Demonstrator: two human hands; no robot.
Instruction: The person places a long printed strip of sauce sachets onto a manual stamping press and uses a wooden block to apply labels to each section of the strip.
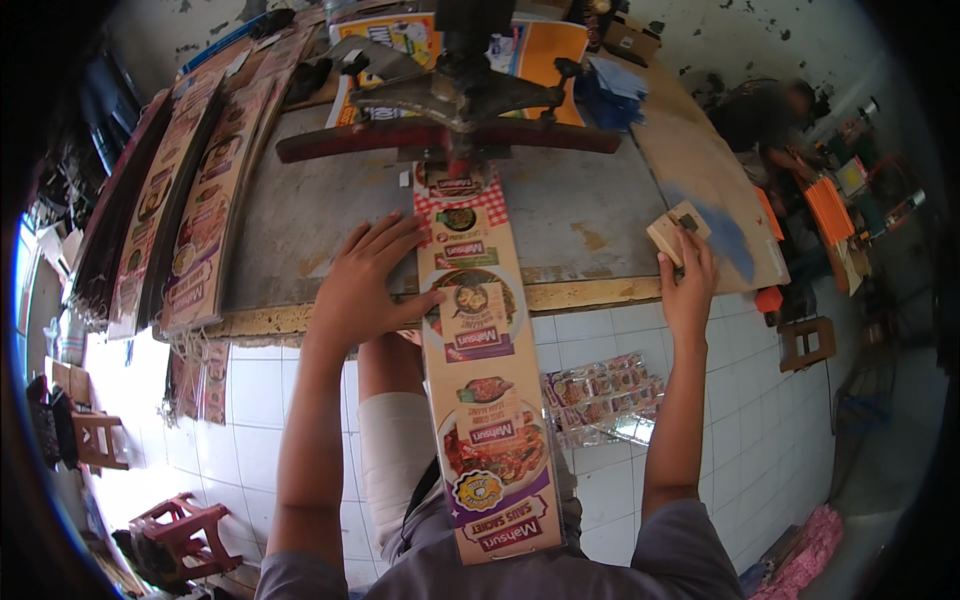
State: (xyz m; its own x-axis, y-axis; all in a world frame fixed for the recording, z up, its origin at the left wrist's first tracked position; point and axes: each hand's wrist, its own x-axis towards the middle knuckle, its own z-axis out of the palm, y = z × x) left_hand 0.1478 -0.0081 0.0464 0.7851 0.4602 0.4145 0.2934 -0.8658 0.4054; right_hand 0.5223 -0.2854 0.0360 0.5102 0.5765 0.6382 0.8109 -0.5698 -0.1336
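A long printed cardboard strip (485, 370) with food pictures lies lengthwise from under the press on the table toward my body, its near end hanging past the table edge over my lap. My left hand (372, 272) rests at the strip's left edge, fingers spread flat and the thumb touching the strip. At the table's right front edge, my right hand (690, 270) has its fingers closed over a small beige block (664, 232) with a dark patch on top. The dark metal press (455, 95), with a curved red-brown bar (350, 142), stands over the strip's far end.
Stacks of similar printed strips (205, 200) lie along the table's left side. Blue cloth or paper (612, 92) sits at the back right. Below, several packaged sachets (605, 395) lie on the white tiled floor (740, 390). Another person (765, 120) is at the far right.
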